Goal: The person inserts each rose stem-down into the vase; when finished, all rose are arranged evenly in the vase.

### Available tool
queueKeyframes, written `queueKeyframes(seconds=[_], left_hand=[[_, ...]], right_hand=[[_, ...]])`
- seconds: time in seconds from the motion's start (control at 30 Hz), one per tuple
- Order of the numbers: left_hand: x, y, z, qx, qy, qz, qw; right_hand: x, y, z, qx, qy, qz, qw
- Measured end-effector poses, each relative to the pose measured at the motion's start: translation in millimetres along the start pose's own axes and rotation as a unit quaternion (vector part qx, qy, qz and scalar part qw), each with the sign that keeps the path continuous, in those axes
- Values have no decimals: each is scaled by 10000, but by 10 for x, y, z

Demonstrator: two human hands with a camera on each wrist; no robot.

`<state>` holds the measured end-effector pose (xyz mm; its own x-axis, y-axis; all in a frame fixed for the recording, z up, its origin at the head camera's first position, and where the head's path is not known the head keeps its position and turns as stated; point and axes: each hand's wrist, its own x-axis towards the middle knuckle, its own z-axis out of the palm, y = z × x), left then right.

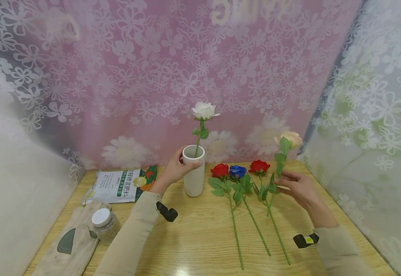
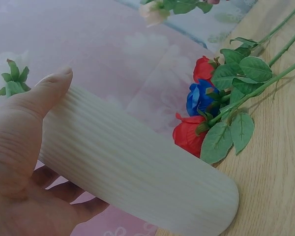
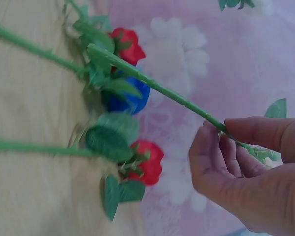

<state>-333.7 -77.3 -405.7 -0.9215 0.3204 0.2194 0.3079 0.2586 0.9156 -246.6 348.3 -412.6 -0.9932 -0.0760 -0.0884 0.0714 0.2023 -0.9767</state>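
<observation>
A white ribbed vase (image 1: 194, 176) stands upright at the middle of the table, with a white rose (image 1: 204, 111) in it. My left hand (image 1: 177, 168) grips the vase near its rim, the thumb across the front. At the right, my right hand (image 1: 298, 188) pinches the green stem of a pale peach rose (image 1: 290, 138), held upright above the table; the stem's lower end (image 3: 96, 51) points free in the right wrist view. Between the hands lie a red rose (image 1: 220, 170), a blue rose (image 1: 238, 171) and another red rose (image 1: 259, 166), their stems toward me.
On the left lie a white fertilizer bag (image 1: 117, 186) and beige gloves (image 1: 70, 237) with a dark green patch. A clear jar (image 1: 106, 227) with a white lid stands beside them. Floral curtains (image 1: 159, 76) hang behind the wooden table (image 1: 193, 245).
</observation>
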Motion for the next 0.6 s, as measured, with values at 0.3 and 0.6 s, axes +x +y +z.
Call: queueKeyframes(seconds=[0.3,0.6], left_hand=[[-9,-32,-16,-16,50,-43,10000],[-16,0,-5,-105,10,3,9999]], right_hand=[[118,-239,262,661,279,-284,9970],[220,-517,530,1341,583,-495,9880]])
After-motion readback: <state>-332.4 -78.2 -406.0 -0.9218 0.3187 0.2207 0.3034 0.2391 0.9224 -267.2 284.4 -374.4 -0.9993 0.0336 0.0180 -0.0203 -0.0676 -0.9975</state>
